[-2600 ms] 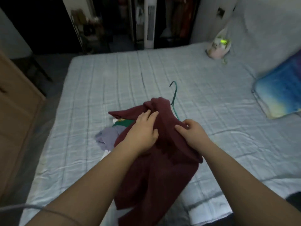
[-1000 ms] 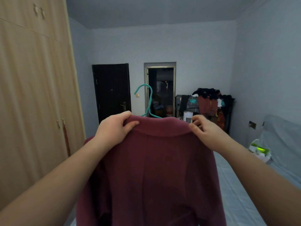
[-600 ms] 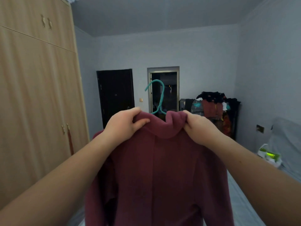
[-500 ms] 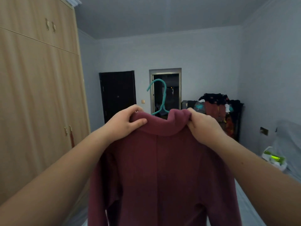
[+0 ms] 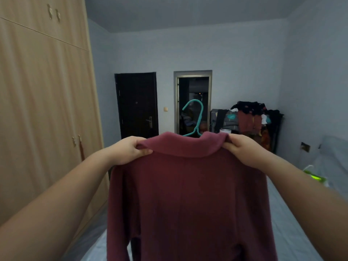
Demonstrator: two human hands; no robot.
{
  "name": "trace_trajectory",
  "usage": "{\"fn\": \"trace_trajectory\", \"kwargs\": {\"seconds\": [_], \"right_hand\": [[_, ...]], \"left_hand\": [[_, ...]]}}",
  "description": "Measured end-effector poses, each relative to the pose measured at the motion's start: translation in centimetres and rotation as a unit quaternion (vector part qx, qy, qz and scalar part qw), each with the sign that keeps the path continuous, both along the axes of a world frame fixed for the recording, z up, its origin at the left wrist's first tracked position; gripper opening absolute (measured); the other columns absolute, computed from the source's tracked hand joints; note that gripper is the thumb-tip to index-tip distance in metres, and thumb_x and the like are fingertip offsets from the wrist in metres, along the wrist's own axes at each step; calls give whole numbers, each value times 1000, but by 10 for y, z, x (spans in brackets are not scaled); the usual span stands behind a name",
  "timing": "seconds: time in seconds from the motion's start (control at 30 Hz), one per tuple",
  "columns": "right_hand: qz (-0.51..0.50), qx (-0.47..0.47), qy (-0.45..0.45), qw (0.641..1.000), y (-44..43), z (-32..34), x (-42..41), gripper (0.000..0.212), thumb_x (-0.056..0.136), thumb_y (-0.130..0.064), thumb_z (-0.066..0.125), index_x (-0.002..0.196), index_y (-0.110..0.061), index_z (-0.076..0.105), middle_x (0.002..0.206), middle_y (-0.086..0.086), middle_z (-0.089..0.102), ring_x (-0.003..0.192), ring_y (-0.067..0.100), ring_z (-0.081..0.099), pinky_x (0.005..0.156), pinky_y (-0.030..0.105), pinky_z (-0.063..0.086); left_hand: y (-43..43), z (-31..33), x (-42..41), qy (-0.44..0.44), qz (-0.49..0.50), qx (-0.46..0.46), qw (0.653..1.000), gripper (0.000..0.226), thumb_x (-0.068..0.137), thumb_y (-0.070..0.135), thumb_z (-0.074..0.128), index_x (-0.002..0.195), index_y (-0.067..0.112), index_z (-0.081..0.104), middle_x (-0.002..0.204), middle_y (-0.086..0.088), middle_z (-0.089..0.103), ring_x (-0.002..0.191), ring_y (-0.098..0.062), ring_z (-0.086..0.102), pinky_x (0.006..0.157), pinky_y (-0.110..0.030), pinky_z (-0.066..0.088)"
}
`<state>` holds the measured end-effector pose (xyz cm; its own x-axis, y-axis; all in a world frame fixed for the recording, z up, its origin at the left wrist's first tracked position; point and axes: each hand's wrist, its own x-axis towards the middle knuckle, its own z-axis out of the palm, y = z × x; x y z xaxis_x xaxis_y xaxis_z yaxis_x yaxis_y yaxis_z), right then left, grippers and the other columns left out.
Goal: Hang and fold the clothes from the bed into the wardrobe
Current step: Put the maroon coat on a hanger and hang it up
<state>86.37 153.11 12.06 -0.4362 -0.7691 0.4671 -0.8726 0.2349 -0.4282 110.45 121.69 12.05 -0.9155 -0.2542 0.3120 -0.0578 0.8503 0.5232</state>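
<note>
A maroon collared top (image 5: 188,194) hangs in front of me on a teal hanger (image 5: 195,117), whose hook sticks up above the collar. My left hand (image 5: 130,151) pinches the collar's left end and my right hand (image 5: 243,149) pinches its right end, holding the top up at chest height. The hanger's arms are hidden inside the garment. The wooden wardrobe (image 5: 43,110) stands on the left with its doors closed. The bed (image 5: 293,236) with its pale sheet lies below and to the right.
A dark door (image 5: 137,104) and an open doorway (image 5: 194,102) are in the far wall. A rack piled with clothes (image 5: 250,121) stands at the far right. A bag with a green glow (image 5: 316,178) sits on the bed by the right wall.
The top was lifted off the bed and held up. In the last half second my hands slid apart along the collar, spreading it flat, and lowered slightly.
</note>
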Motion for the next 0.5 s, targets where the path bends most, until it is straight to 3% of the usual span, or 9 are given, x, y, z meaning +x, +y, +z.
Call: {"fn": "trace_trajectory", "kwargs": {"seconds": [0.1,0.17,0.27,0.37,0.5], "right_hand": [[-6,-65,-12,998,-5,-7,1,31,102,-19,49,132,-19,60,117,-12,60,109,8,54,92,24,38],[-1,-88,-17,996,-6,-7,2,33,101,-14,49,132,-15,59,116,-10,59,108,8,53,93,24,37],[4,-81,-20,997,12,-7,-10,32,99,-22,55,131,-22,60,115,-18,61,105,4,57,89,23,40],[-9,-88,-86,992,43,-12,-34,28,100,-32,54,128,-38,58,113,-25,64,103,-7,60,86,18,44],[-15,-136,-143,980,66,-28,-54,29,105,-19,44,115,-39,62,113,-11,69,106,8,65,90,32,51]], "left_hand": [[30,6,-15,-61,-29,-54,996,13,92,52,60,102,58,64,100,30,70,91,11,66,79,-20,48],[45,4,-27,-30,-19,-72,997,15,94,49,58,100,63,60,100,36,68,92,14,63,78,-17,46],[50,-5,-35,63,28,-58,996,22,96,43,60,103,64,60,101,32,69,98,10,63,84,-22,50],[37,-14,-31,95,51,-70,992,9,95,39,60,101,45,64,95,23,71,93,2,66,85,-32,55],[34,-22,-39,79,68,-93,990,3,96,36,62,94,33,63,85,16,70,86,-5,67,81,-36,55]]}}
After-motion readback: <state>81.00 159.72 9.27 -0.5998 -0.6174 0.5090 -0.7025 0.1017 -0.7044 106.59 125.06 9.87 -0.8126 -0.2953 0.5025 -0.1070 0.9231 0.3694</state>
